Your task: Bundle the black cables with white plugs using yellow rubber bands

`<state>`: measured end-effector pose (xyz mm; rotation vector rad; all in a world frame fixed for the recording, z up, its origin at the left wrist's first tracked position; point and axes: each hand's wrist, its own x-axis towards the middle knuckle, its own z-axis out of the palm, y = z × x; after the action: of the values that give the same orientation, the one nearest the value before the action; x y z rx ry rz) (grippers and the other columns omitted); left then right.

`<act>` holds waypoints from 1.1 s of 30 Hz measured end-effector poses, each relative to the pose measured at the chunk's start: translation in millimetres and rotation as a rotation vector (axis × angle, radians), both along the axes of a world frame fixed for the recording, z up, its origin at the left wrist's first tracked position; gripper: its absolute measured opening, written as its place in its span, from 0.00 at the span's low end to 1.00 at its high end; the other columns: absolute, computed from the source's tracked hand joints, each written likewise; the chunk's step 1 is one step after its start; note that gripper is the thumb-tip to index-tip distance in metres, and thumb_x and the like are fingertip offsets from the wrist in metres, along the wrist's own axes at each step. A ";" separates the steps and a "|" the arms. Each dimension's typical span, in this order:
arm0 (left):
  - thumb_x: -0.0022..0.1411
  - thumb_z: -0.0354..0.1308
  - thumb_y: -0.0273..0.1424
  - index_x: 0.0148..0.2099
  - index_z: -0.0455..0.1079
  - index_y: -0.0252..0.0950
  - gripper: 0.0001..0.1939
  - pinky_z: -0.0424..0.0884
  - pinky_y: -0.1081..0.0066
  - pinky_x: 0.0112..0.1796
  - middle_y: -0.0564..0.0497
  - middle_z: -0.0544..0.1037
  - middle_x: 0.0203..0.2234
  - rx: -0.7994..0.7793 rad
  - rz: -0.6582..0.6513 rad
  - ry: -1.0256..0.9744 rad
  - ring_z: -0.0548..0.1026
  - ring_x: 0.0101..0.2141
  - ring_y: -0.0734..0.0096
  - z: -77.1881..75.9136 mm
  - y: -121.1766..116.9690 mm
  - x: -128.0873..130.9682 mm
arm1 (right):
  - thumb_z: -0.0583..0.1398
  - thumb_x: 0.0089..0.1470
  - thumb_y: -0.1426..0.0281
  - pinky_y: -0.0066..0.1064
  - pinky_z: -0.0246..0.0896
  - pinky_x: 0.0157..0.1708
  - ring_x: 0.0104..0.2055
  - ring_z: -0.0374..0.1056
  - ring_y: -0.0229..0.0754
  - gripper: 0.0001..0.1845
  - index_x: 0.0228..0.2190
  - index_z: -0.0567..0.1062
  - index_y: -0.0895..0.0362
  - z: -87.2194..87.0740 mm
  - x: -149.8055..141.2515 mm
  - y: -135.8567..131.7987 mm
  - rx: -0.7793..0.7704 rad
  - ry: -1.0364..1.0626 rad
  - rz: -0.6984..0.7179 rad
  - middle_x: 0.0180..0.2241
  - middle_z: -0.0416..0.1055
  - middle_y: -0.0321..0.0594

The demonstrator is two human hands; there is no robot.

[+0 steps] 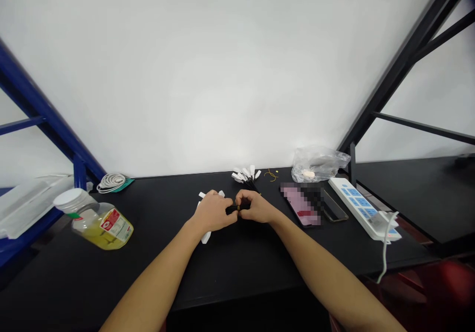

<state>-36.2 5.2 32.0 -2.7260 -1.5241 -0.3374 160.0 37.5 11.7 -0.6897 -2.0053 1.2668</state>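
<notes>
A bundle of thin black cables (232, 208) with white connector ends lies between my two hands, low over the black table (230, 272). My left hand (213, 213) is closed around its left part, and white connectors stick out behind and below the fingers. Fingers of my right hand (257, 207) pinch the bundle's right part, beside a small yellowish twist tie (239, 208) around the cables. Just behind my right hand lies a second bundle of black cables with white connectors (245, 174) fanned toward the wall. Its near end is partly hidden by that hand.
Loose yellow ties (272, 175) lie at the back. To the right are a pink-screened phone (302, 206), a dark phone (335, 207), a clear plastic bag (321, 161) and a power strip (361, 206). At left are a jug of yellow liquid (102, 225) and a coiled white cable (111, 182).
</notes>
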 end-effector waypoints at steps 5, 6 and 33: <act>0.63 0.55 0.43 0.32 0.75 0.39 0.15 0.65 0.60 0.45 0.50 0.79 0.24 -0.009 -0.008 -0.026 0.74 0.29 0.64 1.8 -1.2 0.7 | 0.59 0.38 0.78 0.25 0.51 0.30 0.29 0.54 0.33 0.11 0.27 0.63 0.56 1.3 1.0 0.4 0.023 -0.045 -0.011 0.27 0.59 0.28; 0.63 0.55 0.43 0.32 0.75 0.39 0.15 0.65 0.61 0.45 0.50 0.78 0.23 -0.009 -0.007 -0.033 0.74 0.28 0.64 2.0 -1.3 0.8 | 0.59 0.38 0.78 0.25 0.50 0.30 0.29 0.53 0.33 0.12 0.26 0.62 0.56 1.3 1.0 0.2 0.037 -0.056 -0.016 0.27 0.58 0.28; 0.72 0.36 0.51 0.28 0.71 0.38 0.32 0.64 0.64 0.42 0.51 0.76 0.22 -0.067 -0.042 -0.121 0.73 0.27 0.67 5.2 3.0 -7.4 | 0.65 0.42 0.70 0.26 0.49 0.27 0.27 0.51 0.32 0.19 0.23 0.56 0.54 4.2 -8.4 -8.2 0.065 -0.001 -0.174 0.24 0.57 0.28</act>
<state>-43.6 8.2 37.3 -2.8410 -1.5333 -0.4684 151.6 29.3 15.9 -0.8139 -1.9322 1.0958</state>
